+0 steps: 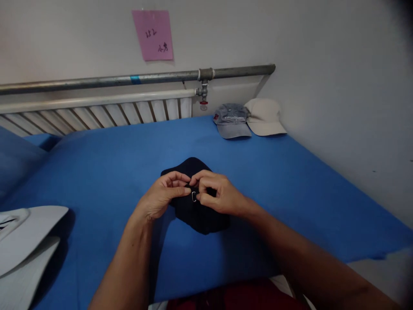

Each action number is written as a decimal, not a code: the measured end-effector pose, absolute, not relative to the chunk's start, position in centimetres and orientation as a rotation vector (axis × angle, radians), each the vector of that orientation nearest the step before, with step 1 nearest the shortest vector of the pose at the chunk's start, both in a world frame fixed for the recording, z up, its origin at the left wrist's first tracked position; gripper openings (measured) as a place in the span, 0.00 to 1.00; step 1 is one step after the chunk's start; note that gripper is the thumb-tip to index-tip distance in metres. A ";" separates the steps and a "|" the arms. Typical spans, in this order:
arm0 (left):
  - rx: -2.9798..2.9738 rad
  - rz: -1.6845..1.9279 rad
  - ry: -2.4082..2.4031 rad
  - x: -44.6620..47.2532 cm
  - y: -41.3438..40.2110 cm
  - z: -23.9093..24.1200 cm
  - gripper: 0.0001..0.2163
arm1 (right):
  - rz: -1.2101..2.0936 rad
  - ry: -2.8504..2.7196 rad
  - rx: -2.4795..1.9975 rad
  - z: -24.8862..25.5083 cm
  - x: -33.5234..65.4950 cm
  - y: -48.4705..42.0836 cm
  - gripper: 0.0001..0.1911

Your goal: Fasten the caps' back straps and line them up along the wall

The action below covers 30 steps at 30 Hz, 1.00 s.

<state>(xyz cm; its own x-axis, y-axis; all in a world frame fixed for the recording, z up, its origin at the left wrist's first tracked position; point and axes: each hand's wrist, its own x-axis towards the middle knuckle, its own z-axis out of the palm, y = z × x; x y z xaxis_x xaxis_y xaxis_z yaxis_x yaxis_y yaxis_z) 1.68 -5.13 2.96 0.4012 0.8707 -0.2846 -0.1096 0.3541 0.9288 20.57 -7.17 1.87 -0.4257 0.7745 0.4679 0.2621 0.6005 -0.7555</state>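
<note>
A dark navy cap [198, 215] lies on the blue sheet [112, 163] in front of me. Both hands meet over its back strap. My left hand [163, 196] pinches the strap with thumb and forefinger. My right hand [216, 191] is curled round the strap beside a small metal buckle [194, 196], which shows between the two hands. Part of the cap is hidden under my fingers.
A grey cap [231, 122] and a beige cap [265, 116] sit at the far right by the wall. White caps [22, 241] are stacked at the near left. A radiator [97, 113], a metal pipe [135, 79] and a pink note [154, 34] are behind.
</note>
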 end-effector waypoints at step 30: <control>0.892 0.829 0.962 1.8 -5.3 3.1 0.13 | 0.729 -1.965 -0.860 1.9 20.7 -7.0 0.06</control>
